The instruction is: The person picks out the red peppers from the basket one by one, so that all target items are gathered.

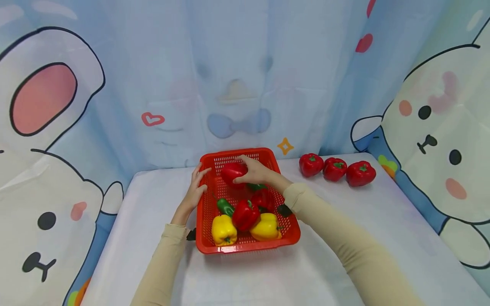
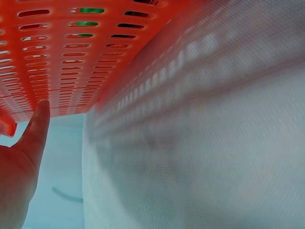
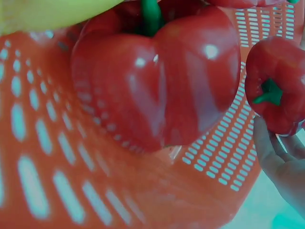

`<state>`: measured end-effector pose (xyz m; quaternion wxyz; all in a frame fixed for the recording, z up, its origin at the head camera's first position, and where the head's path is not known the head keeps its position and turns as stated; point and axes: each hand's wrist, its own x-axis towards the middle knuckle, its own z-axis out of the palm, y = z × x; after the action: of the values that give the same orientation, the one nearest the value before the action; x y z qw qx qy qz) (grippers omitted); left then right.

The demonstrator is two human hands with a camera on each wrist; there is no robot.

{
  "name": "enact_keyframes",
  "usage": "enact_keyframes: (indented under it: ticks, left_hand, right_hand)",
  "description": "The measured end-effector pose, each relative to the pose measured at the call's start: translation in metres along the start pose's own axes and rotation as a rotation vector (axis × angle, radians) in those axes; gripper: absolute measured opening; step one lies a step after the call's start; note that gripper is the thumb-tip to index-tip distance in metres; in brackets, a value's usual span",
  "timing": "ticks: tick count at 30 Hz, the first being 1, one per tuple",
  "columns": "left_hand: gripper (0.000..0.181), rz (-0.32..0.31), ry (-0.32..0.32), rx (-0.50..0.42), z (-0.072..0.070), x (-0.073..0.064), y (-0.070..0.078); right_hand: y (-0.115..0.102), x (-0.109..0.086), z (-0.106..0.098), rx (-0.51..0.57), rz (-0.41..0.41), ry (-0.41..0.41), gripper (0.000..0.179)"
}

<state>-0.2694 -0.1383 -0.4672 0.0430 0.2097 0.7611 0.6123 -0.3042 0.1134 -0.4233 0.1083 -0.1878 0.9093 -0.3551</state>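
A red plastic basket (image 1: 248,246) with slotted walls stands on the white table. My left hand (image 1: 192,193) holds its left rim, and in the left wrist view one finger (image 2: 39,125) lies against the outer wall. Inside the basket's far part, my right hand (image 1: 253,171) grips a red bell pepper (image 1: 232,173); its green stem shows in the right wrist view. Nearer in the basket are another red bell pepper (image 1: 245,214), a darker red one (image 1: 263,199), two yellow bell peppers (image 1: 223,230) and a green pepper (image 1: 226,207). My right hand and sleeve partly hide the basket's right side.
Three red bell peppers (image 1: 334,169) stand in a row at the table's (image 1: 329,263) back right, outside the basket. Behind the table hangs a pale blue curtain (image 1: 172,63) printed with cartoon animals. A dark piece (image 1: 191,234) shows beside the basket's left wall.
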Motion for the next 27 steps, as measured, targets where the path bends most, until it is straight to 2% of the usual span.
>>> enact_keyframes:
  ticks: [8,16,21,27]
  left_hand:
    - [0.063,0.006,-0.004,-0.008,0.001,0.000,0.000]
    - [0.064,0.015,0.004,0.003,0.001,0.002,0.003]
    - [0.063,0.018,0.011,0.012,0.001,0.001,0.003]
    - [0.063,0.013,0.010,0.001,0.003,-0.001,0.001]
  right_hand:
    - [0.004,-0.006,-0.014,-0.035,-0.022,0.032,0.065]
    - [0.001,-0.013,-0.037,-0.005,-0.126,0.109,0.058]
    - [0.003,-0.025,-0.050,0.016,-0.124,0.133,0.067]
    - [0.013,-0.047,-0.070,0.093,-0.075,0.154,0.069]
